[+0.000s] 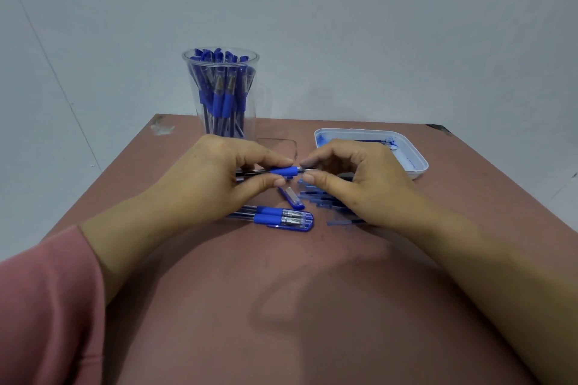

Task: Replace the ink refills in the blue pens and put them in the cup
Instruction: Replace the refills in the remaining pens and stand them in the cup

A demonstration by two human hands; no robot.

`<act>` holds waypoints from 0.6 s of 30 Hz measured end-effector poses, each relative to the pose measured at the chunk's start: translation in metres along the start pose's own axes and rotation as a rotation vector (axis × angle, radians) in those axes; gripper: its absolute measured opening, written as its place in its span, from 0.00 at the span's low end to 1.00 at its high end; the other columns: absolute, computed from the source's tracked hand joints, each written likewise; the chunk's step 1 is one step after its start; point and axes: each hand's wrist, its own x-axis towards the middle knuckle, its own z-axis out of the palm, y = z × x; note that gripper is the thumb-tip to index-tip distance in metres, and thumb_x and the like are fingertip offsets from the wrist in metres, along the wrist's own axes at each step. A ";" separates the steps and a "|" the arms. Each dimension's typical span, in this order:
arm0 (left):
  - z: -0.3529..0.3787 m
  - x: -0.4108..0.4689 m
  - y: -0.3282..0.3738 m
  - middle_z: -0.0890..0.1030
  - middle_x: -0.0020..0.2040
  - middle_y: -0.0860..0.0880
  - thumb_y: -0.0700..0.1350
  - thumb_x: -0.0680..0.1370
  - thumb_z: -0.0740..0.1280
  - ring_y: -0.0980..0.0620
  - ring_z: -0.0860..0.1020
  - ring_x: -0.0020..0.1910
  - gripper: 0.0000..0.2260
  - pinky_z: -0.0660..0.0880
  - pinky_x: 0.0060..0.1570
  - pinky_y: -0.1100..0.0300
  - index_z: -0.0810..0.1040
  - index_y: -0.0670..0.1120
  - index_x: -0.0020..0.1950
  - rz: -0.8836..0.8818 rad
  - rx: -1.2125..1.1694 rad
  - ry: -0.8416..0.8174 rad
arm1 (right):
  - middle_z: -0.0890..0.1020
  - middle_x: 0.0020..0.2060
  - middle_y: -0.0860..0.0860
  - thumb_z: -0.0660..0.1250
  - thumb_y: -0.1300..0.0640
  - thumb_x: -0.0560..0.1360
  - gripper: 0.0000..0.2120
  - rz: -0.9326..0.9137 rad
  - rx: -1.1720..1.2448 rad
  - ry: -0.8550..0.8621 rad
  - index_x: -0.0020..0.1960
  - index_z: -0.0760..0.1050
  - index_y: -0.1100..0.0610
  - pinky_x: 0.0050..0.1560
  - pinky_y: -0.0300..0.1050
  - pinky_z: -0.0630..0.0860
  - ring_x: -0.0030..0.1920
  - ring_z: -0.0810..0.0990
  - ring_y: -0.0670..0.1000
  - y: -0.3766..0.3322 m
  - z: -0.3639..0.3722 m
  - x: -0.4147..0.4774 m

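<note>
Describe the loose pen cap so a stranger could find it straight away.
Find the clear cup of blue pens at the table's far edge. In front of it a pen is being held; just nearer lies the cap, short, blue, alone and slanted, unlike the two whole capped pens beside it.

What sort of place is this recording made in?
Likely a bare staged work station, not a lived-in room: a plain reddish-brown table before a blank pale wall, with a clear cup of blue pens and an ink-stained white tray.
</note>
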 end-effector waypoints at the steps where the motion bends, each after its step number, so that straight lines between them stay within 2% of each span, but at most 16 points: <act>1: 0.000 0.000 0.000 0.83 0.46 0.61 0.52 0.74 0.72 0.63 0.81 0.43 0.11 0.77 0.44 0.64 0.81 0.59 0.56 0.000 -0.002 0.005 | 0.84 0.42 0.43 0.74 0.54 0.71 0.09 0.009 0.023 -0.006 0.50 0.80 0.46 0.49 0.36 0.78 0.44 0.82 0.43 0.000 0.000 0.000; 5: -0.001 0.000 0.003 0.81 0.44 0.65 0.52 0.73 0.70 0.64 0.80 0.42 0.12 0.76 0.42 0.68 0.80 0.60 0.55 0.012 0.011 0.006 | 0.84 0.42 0.46 0.69 0.44 0.71 0.11 0.080 0.111 -0.003 0.52 0.80 0.44 0.50 0.40 0.79 0.45 0.83 0.44 -0.001 0.001 0.000; 9: -0.001 0.000 0.003 0.81 0.43 0.66 0.52 0.73 0.70 0.64 0.80 0.42 0.11 0.73 0.42 0.72 0.80 0.61 0.55 -0.013 0.004 -0.023 | 0.85 0.41 0.45 0.72 0.54 0.73 0.05 0.047 0.035 0.000 0.48 0.82 0.48 0.49 0.44 0.79 0.43 0.83 0.44 -0.001 0.002 0.001; 14: -0.001 0.001 0.003 0.81 0.38 0.65 0.53 0.74 0.69 0.57 0.77 0.35 0.09 0.68 0.34 0.73 0.80 0.64 0.53 -0.060 -0.008 -0.044 | 0.85 0.41 0.43 0.74 0.58 0.72 0.09 -0.035 0.004 0.048 0.45 0.80 0.44 0.51 0.36 0.77 0.46 0.82 0.41 0.001 -0.001 0.001; 16: -0.003 0.002 0.003 0.81 0.39 0.65 0.59 0.72 0.66 0.55 0.77 0.35 0.10 0.69 0.34 0.72 0.79 0.66 0.52 -0.066 -0.008 -0.037 | 0.84 0.41 0.41 0.74 0.60 0.71 0.12 -0.059 -0.025 0.085 0.44 0.80 0.43 0.50 0.33 0.76 0.46 0.82 0.40 0.003 -0.003 0.002; 18: -0.004 0.002 0.001 0.80 0.39 0.69 0.61 0.70 0.64 0.57 0.79 0.38 0.12 0.69 0.35 0.73 0.79 0.66 0.52 -0.068 0.000 -0.032 | 0.84 0.42 0.41 0.74 0.60 0.71 0.13 -0.045 -0.033 0.080 0.43 0.79 0.42 0.52 0.35 0.76 0.46 0.82 0.40 0.005 -0.006 0.002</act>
